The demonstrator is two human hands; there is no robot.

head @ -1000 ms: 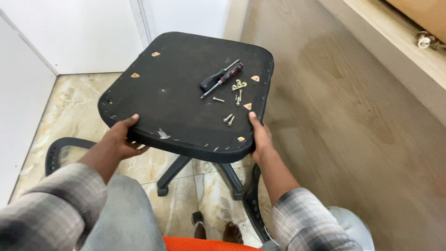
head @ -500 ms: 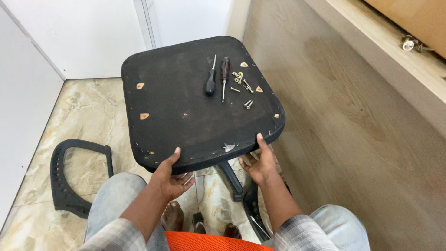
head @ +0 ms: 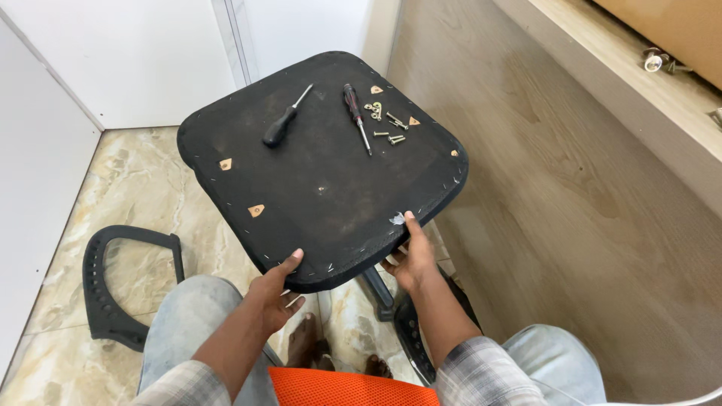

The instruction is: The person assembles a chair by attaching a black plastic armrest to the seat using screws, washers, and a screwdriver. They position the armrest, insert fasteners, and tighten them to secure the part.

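You've got the black seat pad [head: 323, 180] by its near edge, held out over the tiled floor [head: 113, 203]. Your left hand [head: 277, 292] grips the near edge left of the middle, thumb on top and fingers [head: 295, 301] curled underneath, clamped on the pad. Your right hand [head: 410, 259] takes the near right corner the same way, thumb on top beside a pale scuff, fingers wrapped under. Up near the far edge lie two screwdrivers: a stubby black one [head: 284, 119] to the left, a longer one [head: 356, 116] just right of it. Loose screws [head: 385, 124] lie scattered just beside that, toward the far right corner. A black armrest [head: 124, 282] lies on the floor at your left.
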